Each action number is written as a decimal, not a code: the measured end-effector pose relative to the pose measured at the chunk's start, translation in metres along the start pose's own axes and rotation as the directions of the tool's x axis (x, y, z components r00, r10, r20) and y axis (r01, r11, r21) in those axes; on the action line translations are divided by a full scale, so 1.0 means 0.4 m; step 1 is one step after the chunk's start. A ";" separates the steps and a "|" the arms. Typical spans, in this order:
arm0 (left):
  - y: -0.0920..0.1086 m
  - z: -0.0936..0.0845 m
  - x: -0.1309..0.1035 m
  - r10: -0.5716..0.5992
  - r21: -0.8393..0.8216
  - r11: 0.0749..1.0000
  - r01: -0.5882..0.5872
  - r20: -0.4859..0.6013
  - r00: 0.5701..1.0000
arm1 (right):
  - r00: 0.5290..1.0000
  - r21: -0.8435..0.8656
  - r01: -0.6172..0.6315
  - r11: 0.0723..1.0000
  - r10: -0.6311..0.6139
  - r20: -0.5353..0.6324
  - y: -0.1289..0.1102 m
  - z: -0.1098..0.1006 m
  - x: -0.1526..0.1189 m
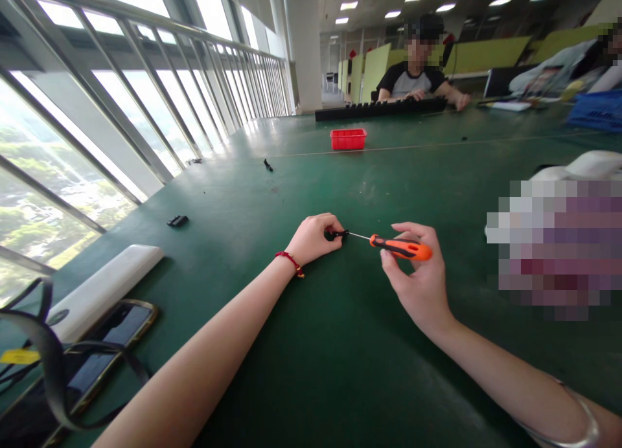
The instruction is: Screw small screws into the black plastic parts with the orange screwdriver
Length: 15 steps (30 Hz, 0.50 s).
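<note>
Orange and black, the screwdriver (396,245) is gripped by its handle in the right hand (427,283), its thin shaft directed toward the left hand (315,237). Between the left hand's fingertips, a small black part (341,234) is pinched at the shaft's end. Beyond both hands, a red basket (348,140) is set on the green tabletop (301,182); left of the left hand, a black piece (177,221) and a phone (119,331) are laid.
</note>
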State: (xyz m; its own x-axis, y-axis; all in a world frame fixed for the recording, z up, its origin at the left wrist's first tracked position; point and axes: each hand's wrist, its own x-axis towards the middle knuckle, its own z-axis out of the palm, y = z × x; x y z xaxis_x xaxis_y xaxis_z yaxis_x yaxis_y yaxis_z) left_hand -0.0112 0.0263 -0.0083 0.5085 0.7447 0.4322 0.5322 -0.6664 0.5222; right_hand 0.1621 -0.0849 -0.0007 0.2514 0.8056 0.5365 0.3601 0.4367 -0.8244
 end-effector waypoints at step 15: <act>-0.002 0.000 0.000 0.020 0.024 0.999 -0.021 0.019 1.000 | 0.993 -0.052 -0.056 0.997 0.061 0.104 -0.001 -0.002 -0.004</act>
State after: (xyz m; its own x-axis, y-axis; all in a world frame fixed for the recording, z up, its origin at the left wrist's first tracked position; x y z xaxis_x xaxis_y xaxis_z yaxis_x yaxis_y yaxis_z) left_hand -0.0117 0.0269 -0.0088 0.5321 0.7301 0.4286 0.5374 -0.6825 0.4954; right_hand 0.1623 -0.0866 -0.0013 0.1778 0.8681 0.4635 0.3914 0.3698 -0.8426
